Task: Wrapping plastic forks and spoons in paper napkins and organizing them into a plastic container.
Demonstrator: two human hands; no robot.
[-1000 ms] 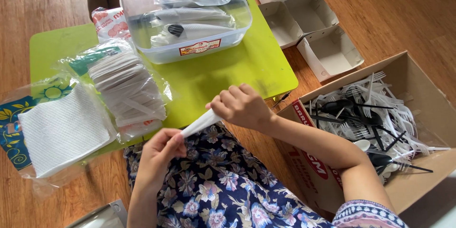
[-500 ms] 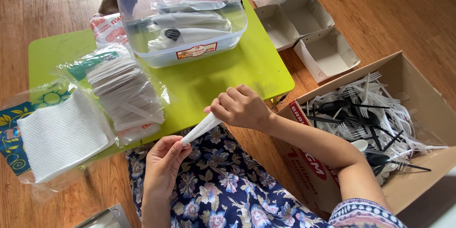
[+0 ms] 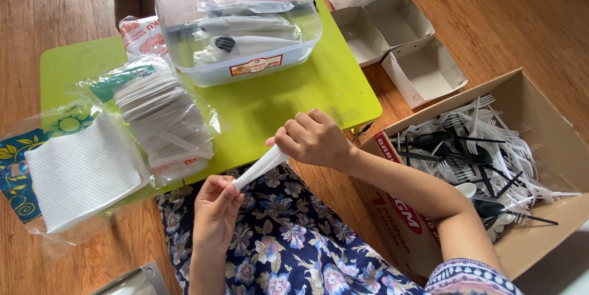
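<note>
bright, soft daylight, mostly sharp

we see even daylight across the scene, with pale glare on the glossy brown wooden floor [image 3: 503, 19] and the clear plastic tub [image 3: 239, 22]. shadows are soft and short. focus holds throughout; the edges bend slightly.

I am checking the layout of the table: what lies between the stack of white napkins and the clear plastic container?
In the head view, a plastic bag of white paper sleeves lies between the napkins and the clear container, on the green table.
</note>
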